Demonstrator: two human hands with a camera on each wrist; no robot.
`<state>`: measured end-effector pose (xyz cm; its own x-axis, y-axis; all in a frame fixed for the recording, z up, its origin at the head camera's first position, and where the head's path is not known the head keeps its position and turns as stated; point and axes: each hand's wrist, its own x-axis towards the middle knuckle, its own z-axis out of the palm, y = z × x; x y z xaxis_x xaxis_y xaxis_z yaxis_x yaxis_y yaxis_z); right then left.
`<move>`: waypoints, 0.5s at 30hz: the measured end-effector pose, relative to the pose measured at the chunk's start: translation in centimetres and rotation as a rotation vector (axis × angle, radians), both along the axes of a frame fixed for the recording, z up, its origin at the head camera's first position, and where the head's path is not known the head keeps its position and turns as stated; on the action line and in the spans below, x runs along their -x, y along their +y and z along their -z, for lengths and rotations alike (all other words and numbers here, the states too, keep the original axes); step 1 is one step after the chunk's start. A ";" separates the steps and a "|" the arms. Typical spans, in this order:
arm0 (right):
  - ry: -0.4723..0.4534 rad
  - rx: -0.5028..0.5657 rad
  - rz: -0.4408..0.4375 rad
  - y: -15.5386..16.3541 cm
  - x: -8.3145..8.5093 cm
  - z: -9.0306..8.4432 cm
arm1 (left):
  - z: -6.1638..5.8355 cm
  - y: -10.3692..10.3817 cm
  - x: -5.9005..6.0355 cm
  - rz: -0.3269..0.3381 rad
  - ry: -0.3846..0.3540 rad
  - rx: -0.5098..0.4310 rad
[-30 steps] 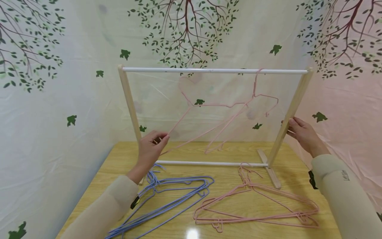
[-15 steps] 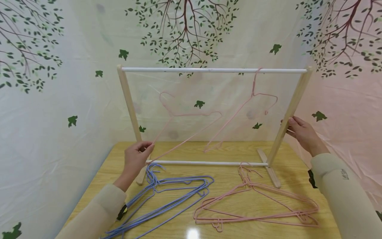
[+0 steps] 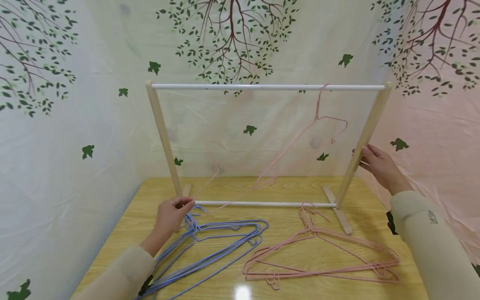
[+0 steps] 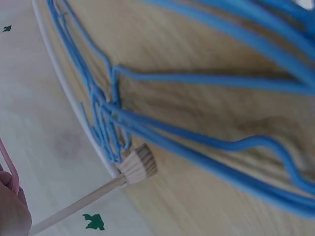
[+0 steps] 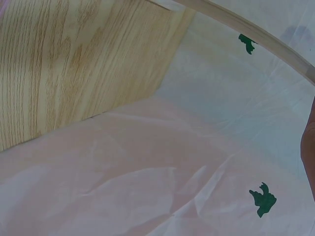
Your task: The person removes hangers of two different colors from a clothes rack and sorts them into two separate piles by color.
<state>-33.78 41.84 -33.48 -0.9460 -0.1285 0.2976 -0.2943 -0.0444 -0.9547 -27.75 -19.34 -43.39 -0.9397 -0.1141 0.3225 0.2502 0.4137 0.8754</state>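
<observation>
Low at the left, my left hand pinches a pink clothes hanger by its end. In the head view that hanger is blurred and faint, slanting up from the fingertips behind the lower rail. My right hand grips the right wooden post of the clothes rack, thumb in front and fingers partly hidden behind it. A second pink hanger hangs tilted from the white top rail. Beneath my left hand lies a bunch of blue hangers, their hooks near the lower rail.
Several pink hangers lie stacked on the wooden table, front right. The rack's wooden feet stand on the tabletop. A leaf-printed sheet encloses the back and sides.
My left hand has moved down and left with its pink hanger, which swung away from near the hanging one and dropped lower. My right hand stays on the post.
</observation>
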 end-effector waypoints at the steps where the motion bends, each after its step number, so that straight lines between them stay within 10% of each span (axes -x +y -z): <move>1: 0.000 -0.002 0.000 0.0 0.0 0.0 | 0.3 0.1 -0.2 0.009 -0.007 0.001; 15: -0.021 -0.027 0.025 0.0 -0.2 -0.2 | 3.4 2.5 -3.2 0.171 -0.103 -0.027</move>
<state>-33.62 41.81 -33.29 -0.9549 -0.1128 0.2747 -0.2752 -0.0113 -0.9613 -24.51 -16.81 -46.76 -0.9739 0.0429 0.2230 0.2238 0.3493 0.9099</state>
